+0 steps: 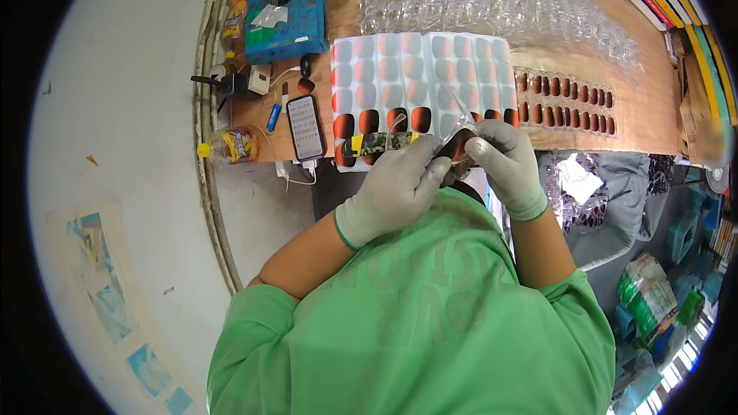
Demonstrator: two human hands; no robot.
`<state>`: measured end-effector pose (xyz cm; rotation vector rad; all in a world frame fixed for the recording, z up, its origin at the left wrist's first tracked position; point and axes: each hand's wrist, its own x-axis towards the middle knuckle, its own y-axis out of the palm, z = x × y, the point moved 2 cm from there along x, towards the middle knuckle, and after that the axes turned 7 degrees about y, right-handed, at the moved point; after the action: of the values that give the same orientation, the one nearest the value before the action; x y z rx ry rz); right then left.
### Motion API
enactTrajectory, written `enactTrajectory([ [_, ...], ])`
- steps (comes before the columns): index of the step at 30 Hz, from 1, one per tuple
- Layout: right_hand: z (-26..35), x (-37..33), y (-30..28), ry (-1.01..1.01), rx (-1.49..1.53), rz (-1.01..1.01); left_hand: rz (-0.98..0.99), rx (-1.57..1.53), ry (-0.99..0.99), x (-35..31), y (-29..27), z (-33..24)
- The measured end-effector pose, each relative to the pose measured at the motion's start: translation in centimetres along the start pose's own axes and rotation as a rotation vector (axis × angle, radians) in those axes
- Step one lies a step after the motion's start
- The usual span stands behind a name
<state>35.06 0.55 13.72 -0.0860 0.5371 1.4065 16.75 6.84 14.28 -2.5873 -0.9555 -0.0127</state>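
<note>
So the person's mid-way through fitting a small dark reddish-brown piece (459, 144) into clear plastic wrap (464, 119), right at the near edge of the wooden table (653, 119). Both gloved hands are pinched shut on it, left hand (396, 184) from one side, right hand (503, 161) from the other. Just beyond sits the white tray (421, 69) of covered pieces. Next bit probably needs steady fingertips so the thin wrap doesn't slip off.

small dark piece (455, 144): mostly hidden by gloved fingers (442, 163) | tray (419, 77) near edge: behind hands
</note>
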Motion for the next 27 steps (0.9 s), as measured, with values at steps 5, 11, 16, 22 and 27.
enactTrajectory([
  [5, -0.7, 0.5, 0.3, -0.017, -0.057, 0.012, -0.002, 0.117, -0.061, -0.8, -0.3, -0.1],
  [11, -2.0, 0.9, 3.6, -0.069, -0.315, -0.031, -0.085, 0.192, 0.014, -2.8, -2.6, 0.5],
  [16, 0.4, 0.4, 7.3, -0.271, -0.619, 0.011, -0.123, 0.091, -0.014, -4.9, -4.9, 1.6],
  [22, -2.4, -0.5, 9.9, -0.228, -0.619, -0.117, -0.101, 0.161, 0.090, -6.3, -6.2, 2.4],
  [27, -3.3, -1.2, 9.6, -0.090, -0.476, -0.194, 0.037, 0.190, 0.065, -5.7, -6.9, 1.8],
])
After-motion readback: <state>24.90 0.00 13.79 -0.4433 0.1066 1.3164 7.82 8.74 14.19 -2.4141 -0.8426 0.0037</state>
